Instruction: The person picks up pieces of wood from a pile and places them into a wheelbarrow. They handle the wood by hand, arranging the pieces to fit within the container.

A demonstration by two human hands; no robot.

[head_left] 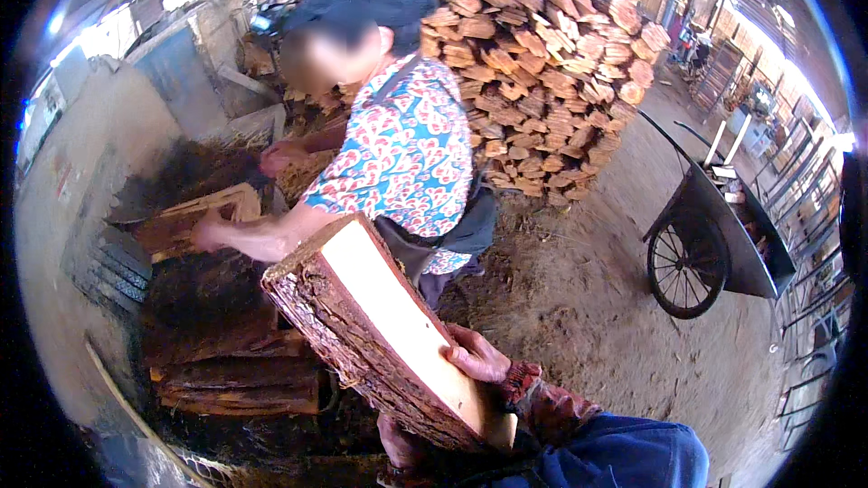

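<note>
Split log (380, 334), pale-faced, in both hands (395, 440) (479, 357)

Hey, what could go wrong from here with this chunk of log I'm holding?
The split log might tip or slip: your right hand and left hand both hold it near its lower end. Its upper end could bump the co-worker's forearm, which looks close, though depth is hard to judge. The rough bark might scrape your left hand.
</note>
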